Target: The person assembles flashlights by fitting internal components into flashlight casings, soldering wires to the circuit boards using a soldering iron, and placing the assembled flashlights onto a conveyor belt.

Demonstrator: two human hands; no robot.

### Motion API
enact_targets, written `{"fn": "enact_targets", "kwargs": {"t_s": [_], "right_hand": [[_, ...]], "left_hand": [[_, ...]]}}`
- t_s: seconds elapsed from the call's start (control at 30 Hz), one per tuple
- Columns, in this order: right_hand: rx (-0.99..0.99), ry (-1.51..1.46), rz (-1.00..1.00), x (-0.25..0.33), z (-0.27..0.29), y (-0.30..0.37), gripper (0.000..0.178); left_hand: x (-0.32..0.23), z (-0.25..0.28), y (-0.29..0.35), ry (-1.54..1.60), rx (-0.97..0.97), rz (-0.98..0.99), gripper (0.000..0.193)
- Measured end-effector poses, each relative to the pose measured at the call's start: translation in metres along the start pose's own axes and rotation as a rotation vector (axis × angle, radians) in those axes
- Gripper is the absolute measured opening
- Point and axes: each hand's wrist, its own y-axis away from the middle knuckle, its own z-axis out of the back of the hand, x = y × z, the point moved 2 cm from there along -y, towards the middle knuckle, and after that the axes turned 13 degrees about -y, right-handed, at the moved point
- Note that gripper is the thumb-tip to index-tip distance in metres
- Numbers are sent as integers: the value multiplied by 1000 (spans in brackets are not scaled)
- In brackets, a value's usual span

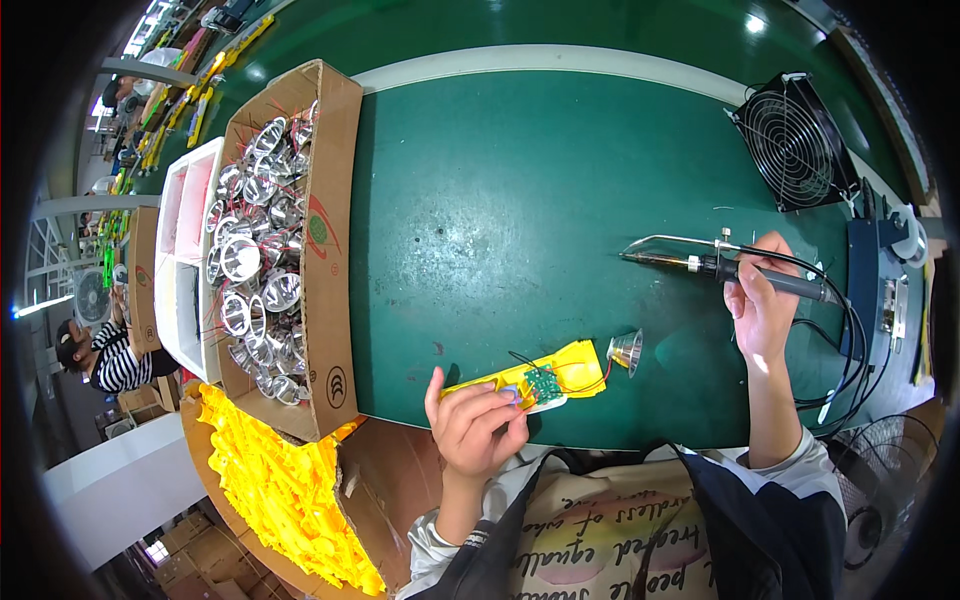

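Note:
My right hand grips a soldering iron by its dark handle. Its tip, with a thin metal solder-feed tube above, points left over the green mat. My left hand is closed around the left end of a yellow plastic housing near the table's front edge. On the housing lies a small green circuit board with thin red and black wires. A bit of something purple shows beside my left fingertips. A silver reflector cup rests at the housing's right end, seemingly joined by a red wire.
To the left stands a cardboard box full of wired reflector cups, beside a white divided tray. Below it is a container of yellow plastic parts. A black fan and a blue soldering station with cables stand right. Another person works far left.

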Motion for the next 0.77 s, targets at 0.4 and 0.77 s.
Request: {"fn": "enact_targets", "kwargs": {"t_s": [0.4, 0.77], "right_hand": [[-37, -47, 96, -2, 5, -1, 15], [-15, -101, 101, -6, 13, -4, 22]], "left_hand": [[0, 15, -6, 13, 18, -48, 13], [-5, 159, 39, -95, -522, 235, 18]]}}
